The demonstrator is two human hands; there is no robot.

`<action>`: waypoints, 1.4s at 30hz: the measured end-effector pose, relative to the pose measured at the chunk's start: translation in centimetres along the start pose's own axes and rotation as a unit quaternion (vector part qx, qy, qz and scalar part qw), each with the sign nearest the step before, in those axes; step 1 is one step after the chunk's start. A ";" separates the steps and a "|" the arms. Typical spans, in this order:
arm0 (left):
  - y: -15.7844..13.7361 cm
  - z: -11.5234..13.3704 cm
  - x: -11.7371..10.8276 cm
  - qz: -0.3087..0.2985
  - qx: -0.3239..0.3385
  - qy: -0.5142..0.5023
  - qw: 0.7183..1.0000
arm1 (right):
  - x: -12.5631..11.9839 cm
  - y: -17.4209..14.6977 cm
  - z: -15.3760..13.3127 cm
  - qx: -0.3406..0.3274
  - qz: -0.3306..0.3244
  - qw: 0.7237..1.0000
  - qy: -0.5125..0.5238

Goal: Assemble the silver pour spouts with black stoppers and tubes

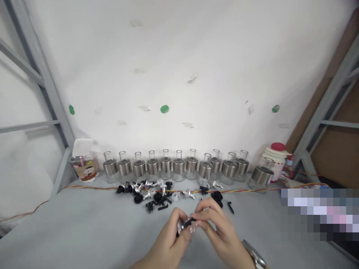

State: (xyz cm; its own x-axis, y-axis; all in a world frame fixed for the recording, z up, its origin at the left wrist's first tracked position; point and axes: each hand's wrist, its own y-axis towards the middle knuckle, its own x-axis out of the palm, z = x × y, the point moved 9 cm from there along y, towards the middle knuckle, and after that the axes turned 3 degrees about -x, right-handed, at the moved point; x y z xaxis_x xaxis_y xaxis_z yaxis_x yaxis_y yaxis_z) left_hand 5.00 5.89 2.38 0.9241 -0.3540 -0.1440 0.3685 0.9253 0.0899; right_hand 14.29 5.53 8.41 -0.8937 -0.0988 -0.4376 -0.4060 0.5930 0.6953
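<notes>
Both hands meet above the front of the grey table. My left hand (pixel 174 233) is closed around a small silver-and-black bottle pourer (pixel 185 224). At the black end of that pourer, my right hand (pixel 214 228) pinches with thumb and fingers. Something clear and shiny shows between the fingertips, too small to name. Just beyond the hands lies a loose pile of silver pourer spouts (pixel 150 193), black caps (pixel 138 198) and small black levers (pixel 163 207). Another black lever (pixel 230 207) lies apart on the right.
A row of glass bottles with steel sleeves (pixel 165 164) stands along the white wall. A lidded cup (pixel 85 168) is at the back left, and a cream jug with a red lid (pixel 276 158) at the back right. A twisted cable (pixel 238 191) crosses the table. A blurred-out device (pixel 322 216) sits at right.
</notes>
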 end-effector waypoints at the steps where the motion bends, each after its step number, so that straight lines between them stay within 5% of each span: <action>1: 0.0 0.2 0.1 -0.004 0.001 0.000 1.000 | 0.1 0.0 0.0 0.000 -0.002 1.000 -0.002; 16: -0.5 0.9 0.1 -0.012 -0.061 -0.042 0.997 | -0.1 0.2 -0.1 0.010 0.027 0.999 -0.020; 21: -0.7 1.1 -0.4 0.027 -0.062 -0.062 0.996 | -0.6 -0.1 -0.3 -0.006 0.042 0.999 -0.012; 42: -0.7 1.3 -0.2 0.018 -0.043 -0.055 0.997 | 0.0 -0.6 -0.8 -0.055 0.006 0.998 -0.042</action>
State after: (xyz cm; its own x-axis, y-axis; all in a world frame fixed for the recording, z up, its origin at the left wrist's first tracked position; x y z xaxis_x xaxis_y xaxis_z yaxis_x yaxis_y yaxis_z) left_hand 4.69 5.19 3.59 0.9439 -0.3285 -0.0324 0.3289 0.9443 0.0077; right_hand 14.36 4.51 8.41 -0.8813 -0.0229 -0.4720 -0.4186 0.5013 0.7573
